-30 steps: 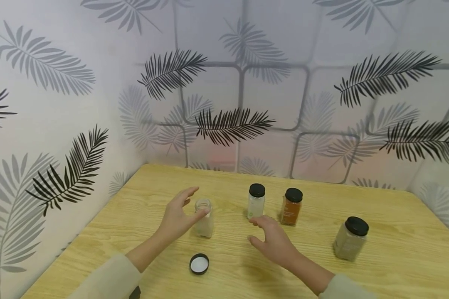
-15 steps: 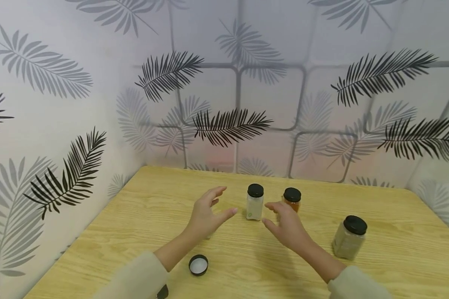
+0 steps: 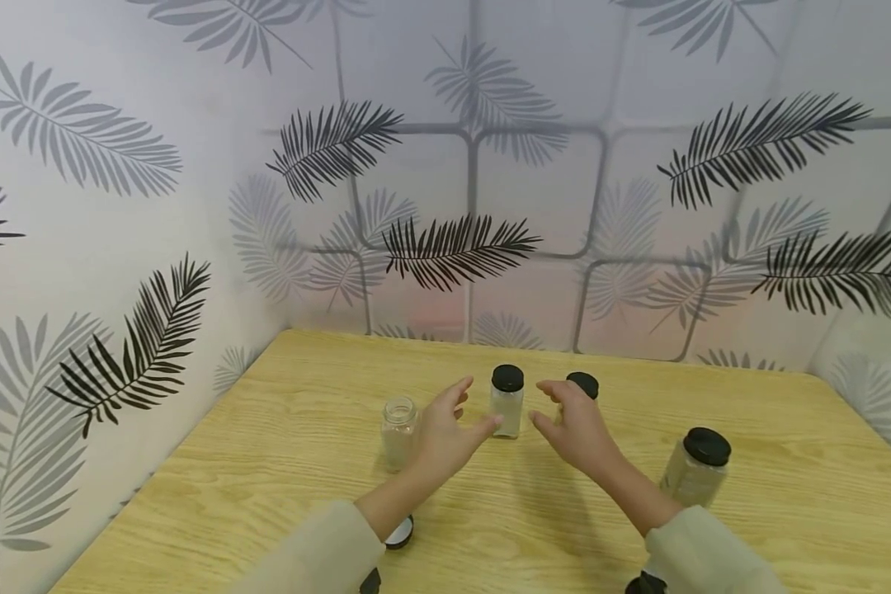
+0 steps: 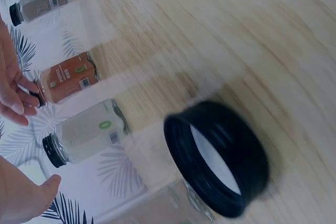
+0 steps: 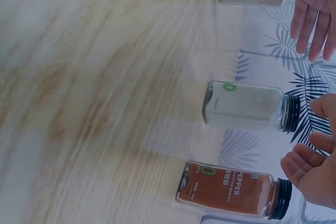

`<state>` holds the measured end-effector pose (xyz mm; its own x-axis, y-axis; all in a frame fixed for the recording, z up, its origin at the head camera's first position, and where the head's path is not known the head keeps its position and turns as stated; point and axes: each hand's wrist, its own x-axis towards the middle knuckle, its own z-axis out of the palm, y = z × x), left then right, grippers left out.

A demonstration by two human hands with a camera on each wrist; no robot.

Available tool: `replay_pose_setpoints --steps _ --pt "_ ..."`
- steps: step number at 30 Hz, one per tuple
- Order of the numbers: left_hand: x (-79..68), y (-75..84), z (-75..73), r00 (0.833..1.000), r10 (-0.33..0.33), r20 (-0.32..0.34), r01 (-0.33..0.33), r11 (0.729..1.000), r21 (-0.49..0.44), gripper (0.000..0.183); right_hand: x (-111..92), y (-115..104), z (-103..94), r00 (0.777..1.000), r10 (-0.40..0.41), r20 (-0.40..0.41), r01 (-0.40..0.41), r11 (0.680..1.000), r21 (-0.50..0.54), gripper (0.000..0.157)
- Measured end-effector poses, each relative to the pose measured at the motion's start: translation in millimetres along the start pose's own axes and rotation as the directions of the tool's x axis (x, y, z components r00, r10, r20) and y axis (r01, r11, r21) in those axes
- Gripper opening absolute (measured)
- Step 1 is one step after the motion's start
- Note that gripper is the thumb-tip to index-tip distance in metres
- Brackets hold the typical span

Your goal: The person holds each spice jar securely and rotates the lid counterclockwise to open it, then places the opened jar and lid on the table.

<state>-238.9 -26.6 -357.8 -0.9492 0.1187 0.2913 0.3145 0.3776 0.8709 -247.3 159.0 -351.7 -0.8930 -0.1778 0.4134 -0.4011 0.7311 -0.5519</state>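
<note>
hands spread, flanking capped white jar | room behind, to back table edge | pepper jar near right

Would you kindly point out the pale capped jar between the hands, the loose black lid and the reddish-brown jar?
Pale capped jar (image 3: pixel 508 404), head view: its body, below the cap.
Loose black lid (image 4: pixel 233 150), left wrist view: its outer side wall.
Reddish-brown jar (image 5: pixel 226 188), right wrist view: its printed side.

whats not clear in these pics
Barcode on white jar, left wrist view: too small to read.
Orange jar, head view: mostly behind right hand.
Loose lid, head view: partly behind left sleeve.
Open jar, left wrist view: cut by bottom edge.
</note>
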Motion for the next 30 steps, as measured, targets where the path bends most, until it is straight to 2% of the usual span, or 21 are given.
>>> replay_pose_setpoints --steps 4,12,23,30 --pt "6.0 -2.0 10.6 1.0 0.007 -0.007 -0.007 1.0 -0.027 0.067 7 -3 -0.7 1.0 0.006 0.006 -0.006 1.0 -0.008 0.043" --pt "13.3 -7.3 26.6 0.999 -0.047 -0.008 0.047 0.999 0.022 0.071 23 -9 5.1 0.999 0.01 0.035 -0.009 1.0 -0.01 0.045" --pt "29.9 -11.6 36.8 0.989 -0.139 -0.054 0.14 0.99 0.01 0.075 42 -13 14.1 0.989 0.042 0.143 -0.035 0.998 -0.053 0.051" --pt "37.2 -12.1 41.8 0.985 -0.155 -0.077 0.158 0.987 0.039 0.072 49 -13 15.3 0.985 0.043 0.17 -0.026 0.995 -0.1 0.052"
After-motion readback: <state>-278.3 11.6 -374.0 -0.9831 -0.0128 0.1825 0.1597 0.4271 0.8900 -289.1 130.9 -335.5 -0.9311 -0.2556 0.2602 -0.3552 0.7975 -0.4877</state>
